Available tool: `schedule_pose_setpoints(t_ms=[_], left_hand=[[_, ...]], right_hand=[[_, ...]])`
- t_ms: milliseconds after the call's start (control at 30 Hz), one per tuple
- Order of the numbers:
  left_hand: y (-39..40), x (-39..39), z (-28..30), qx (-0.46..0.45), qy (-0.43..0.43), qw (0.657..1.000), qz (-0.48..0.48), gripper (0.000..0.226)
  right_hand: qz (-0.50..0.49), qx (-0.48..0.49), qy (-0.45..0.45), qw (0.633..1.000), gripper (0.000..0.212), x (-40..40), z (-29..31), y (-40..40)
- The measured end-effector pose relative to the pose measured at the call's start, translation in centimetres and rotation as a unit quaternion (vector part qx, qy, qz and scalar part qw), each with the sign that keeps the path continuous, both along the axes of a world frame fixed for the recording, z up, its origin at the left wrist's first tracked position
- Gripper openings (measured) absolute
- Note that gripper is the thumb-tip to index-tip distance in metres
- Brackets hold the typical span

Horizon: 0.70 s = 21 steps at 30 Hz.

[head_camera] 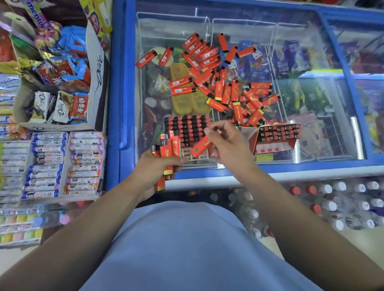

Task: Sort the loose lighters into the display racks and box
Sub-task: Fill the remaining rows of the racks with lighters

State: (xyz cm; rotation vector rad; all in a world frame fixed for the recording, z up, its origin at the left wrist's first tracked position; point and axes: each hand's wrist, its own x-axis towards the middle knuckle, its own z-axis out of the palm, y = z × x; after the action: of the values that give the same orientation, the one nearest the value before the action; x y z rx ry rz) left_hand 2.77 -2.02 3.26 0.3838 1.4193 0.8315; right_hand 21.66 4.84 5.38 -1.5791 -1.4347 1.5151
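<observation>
Right hand [228, 146] pinches one lighter [200, 146]; left hand [158, 168] grips a bundle [167, 150].
Lower center: align lighter upright over an empty rack [191, 134] slot, then seat fully. Pile [225, 79] lies above; box [277, 139] right.

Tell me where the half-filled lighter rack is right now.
In the head view, the rack sits on the freezer lid, centre-left, just beyond the left hand and left of the red box.
</observation>
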Motion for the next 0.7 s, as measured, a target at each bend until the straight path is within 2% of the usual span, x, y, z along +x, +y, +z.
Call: schedule_pose_setpoints(t_ms=[133,267,367,467,567,700], left_hand=[[0.7,0.1,-0.5,-0.005,0.007,1.000,-0.006,0.024],[1.4,1.1,-0.1,0.006,0.008,1.000,-0.018,0.026],[1.6,1.7,0.0,0.012,0.010,1.000,-0.025,0.026],[1.8,2.0,0.2,0.013,0.016,0.999,-0.028,0.029],[2.0,2.0,0.3,0.016,0.013,0.999,-0.025,0.032],[2.1,1.9,0.2,0.021,0.012,1.000,-0.017,0.036]], right_hand=[[-0.144,-0.009,-0.071,0.987,0.007,5.7,-1.6,-0.1],[-0.235,-0.037,-0.050,0.970,0.016,8.1,-3.0,0.5],[-0.240,-0.019,-0.029,0.970,0.002,7.6,-3.7,1.2],[-0.222,-0.007,-0.027,0.975,0.015,6.6,-4.1,1.6],[-0.212,-0.006,-0.031,0.977,0.006,6.4,-4.5,1.9],[-0.204,-0.020,-0.075,0.976,0.028,7.1,-4.6,2.6]])
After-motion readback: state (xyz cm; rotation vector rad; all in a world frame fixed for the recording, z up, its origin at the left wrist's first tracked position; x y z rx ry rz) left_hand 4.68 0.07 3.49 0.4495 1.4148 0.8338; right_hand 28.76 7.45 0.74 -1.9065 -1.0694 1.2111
